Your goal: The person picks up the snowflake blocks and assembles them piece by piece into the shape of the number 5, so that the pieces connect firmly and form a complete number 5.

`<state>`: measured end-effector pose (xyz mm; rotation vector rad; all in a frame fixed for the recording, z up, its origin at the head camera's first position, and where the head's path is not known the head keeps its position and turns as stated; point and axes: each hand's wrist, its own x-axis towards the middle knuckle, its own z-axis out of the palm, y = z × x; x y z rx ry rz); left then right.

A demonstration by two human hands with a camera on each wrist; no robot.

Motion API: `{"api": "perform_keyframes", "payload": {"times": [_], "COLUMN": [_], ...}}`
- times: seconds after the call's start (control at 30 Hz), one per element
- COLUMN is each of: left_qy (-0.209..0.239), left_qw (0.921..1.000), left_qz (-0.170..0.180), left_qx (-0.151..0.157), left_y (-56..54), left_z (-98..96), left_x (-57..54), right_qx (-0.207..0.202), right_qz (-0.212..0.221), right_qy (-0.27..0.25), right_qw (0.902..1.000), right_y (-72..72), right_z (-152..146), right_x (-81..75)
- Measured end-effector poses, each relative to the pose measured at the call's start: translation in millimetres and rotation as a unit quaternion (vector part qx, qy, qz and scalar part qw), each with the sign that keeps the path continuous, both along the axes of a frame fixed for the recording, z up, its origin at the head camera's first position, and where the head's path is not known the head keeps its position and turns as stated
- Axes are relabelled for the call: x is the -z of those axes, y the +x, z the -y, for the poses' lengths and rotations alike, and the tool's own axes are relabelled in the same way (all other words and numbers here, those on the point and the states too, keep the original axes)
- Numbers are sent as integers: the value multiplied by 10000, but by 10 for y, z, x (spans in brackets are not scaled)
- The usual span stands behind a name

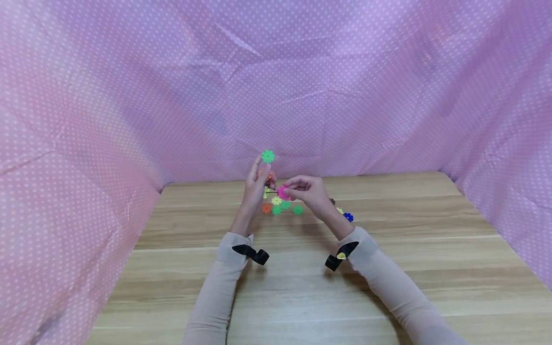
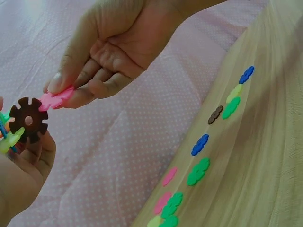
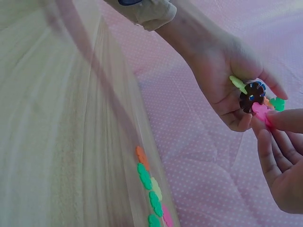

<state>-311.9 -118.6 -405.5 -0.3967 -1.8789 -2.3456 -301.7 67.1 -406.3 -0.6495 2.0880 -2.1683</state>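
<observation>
My left hand (image 1: 254,194) holds a small cluster of joined, notched plastic discs above the table. A green disc (image 1: 268,156) stands at the cluster's top. A brown disc (image 2: 28,119) faces outward in the left wrist view, and a yellow-green disc (image 3: 237,84) juts from the side in the right wrist view. Between thumb and fingers, my right hand (image 1: 311,195) pinches a pink disc (image 2: 57,98) at the brown disc's edge. Whether their slots are interlocked I cannot tell. Fingers partly hide the cluster's blue and orange pieces.
Loose discs lie on the wooden table (image 1: 302,287) beneath the hands, among them an orange disc (image 1: 266,208), a green disc (image 1: 297,210) and a blue disc (image 1: 348,217). Pink dotted cloth (image 1: 302,96) hangs behind the table and at both sides.
</observation>
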Motion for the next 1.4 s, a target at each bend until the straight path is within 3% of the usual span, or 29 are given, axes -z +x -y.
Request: {"api": "perform_keyframes", "payload": {"times": [0.23, 0.63, 1.1, 1.2, 1.4], "left_qy": [228, 374, 65, -274, -804], "left_qw": [9992, 9986, 9993, 9994, 9941], "left_qz": [-200, -215, -193, -159, 30], "left_qx": [-261, -296, -312, -133, 725], "left_y": [41, 92, 141, 146, 202], "left_z": [-78, -145, -193, -162, -54], "left_x": [11, -18, -40, -46, -77], "right_qx": [-62, 47, -110, -156, -142], "right_qz": [20, -332, -351, -365, -314], "right_qy": [-89, -559, -362, -299, -66], "right_qw": [9999, 9979, 9987, 9988, 9994], "right_y": [25, 74, 81, 54, 23], "right_z": [3, 26, -70, -101, -180], "right_x": [18, -11, -60, -66, -81]}}
